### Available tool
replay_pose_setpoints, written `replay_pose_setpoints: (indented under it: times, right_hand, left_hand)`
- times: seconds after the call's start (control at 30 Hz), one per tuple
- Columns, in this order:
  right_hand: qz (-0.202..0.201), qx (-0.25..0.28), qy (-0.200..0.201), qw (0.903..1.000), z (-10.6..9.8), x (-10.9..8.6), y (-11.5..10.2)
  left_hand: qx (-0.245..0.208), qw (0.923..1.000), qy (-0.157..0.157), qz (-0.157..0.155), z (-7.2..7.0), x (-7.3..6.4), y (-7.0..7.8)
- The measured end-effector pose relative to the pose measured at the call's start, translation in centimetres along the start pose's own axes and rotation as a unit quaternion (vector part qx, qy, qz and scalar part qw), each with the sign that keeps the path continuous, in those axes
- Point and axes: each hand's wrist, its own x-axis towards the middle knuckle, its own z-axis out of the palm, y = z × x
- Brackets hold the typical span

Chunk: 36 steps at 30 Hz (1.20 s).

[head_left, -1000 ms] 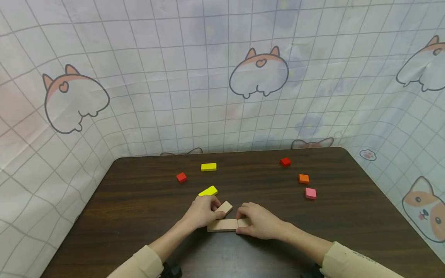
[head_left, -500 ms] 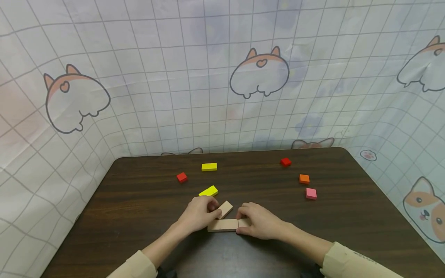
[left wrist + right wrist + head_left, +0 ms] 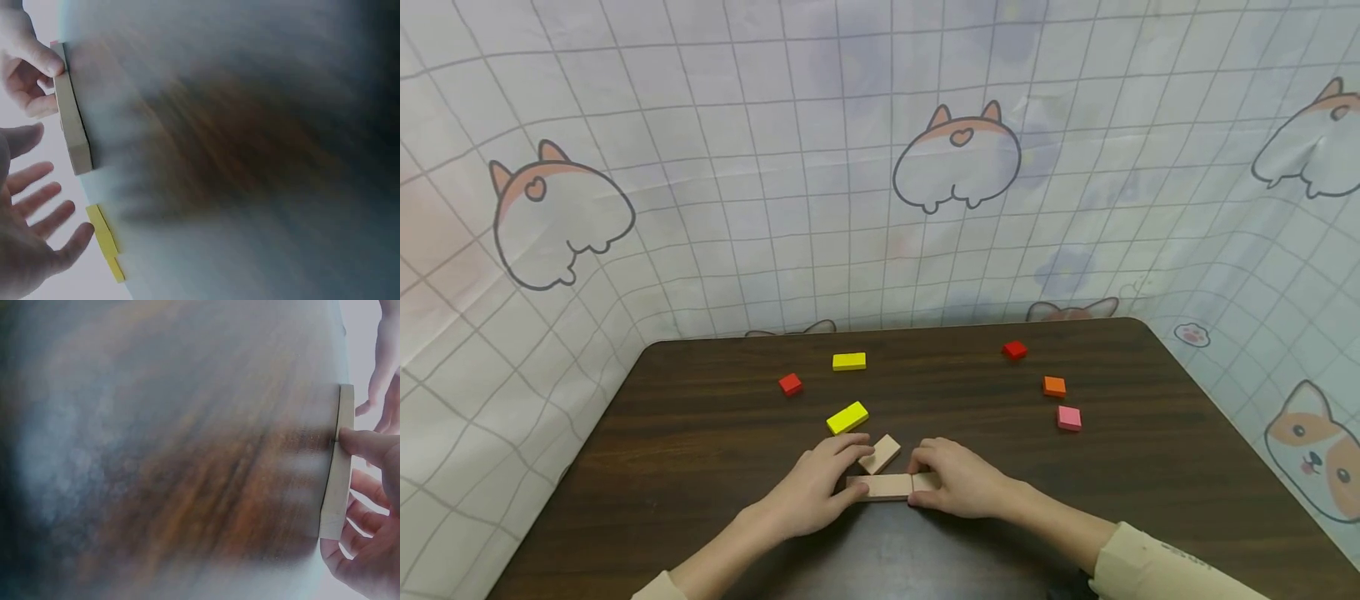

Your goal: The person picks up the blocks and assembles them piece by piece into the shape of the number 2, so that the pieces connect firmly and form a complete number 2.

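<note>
Two plain wooden blocks lie end to end in a row in front of me: a left block (image 3: 891, 487) and a right block (image 3: 926, 482). My right hand (image 3: 958, 482) grips the right block between thumb and fingers, covering its far end. The left hand (image 3: 808, 492) is by the row's left end, thumb overlapping the left block in the head view. Its fingers (image 3: 39, 199) are spread and hold nothing in the left wrist view. Behind the row, a third wooden block (image 3: 882, 454) lies at a slant, near the left fingertips.
Beyond the left hand lie a nearer yellow block (image 3: 847, 418) and a farther yellow block (image 3: 849, 362), with a red block (image 3: 791, 384) to their left. Another red block (image 3: 1015, 350), an orange block (image 3: 1054, 387) and a pink block (image 3: 1069, 418) sit at the right of the dark table (image 3: 700, 433).
The left hand has let go of the slanted wooden block, drawn back toward me and spread its fingers. My right hand keeps its place on the right block.
</note>
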Motion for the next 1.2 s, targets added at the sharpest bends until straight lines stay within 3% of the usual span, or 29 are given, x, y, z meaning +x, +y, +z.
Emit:
replay_pose_setpoints:
  times: [0.2,0.33,1.2]
  right_hand:
    - [-0.001,-0.003,-0.001,1.0000,0.1,-0.1,0.0]
    - [-0.002,0.000,0.001,1.0000,0.0,-0.1,0.0]
    - [-0.011,0.003,0.000,0.9999,-0.1,-0.1,0.0]
  left_hand:
    - [0.016,0.9968,-0.075,0.022,-0.4,-1.4,0.1]
    - [0.030,0.9933,-0.108,0.030,-0.4,-1.6,0.3]
    - [0.088,0.9841,-0.147,0.049,-0.4,-1.3,0.3]
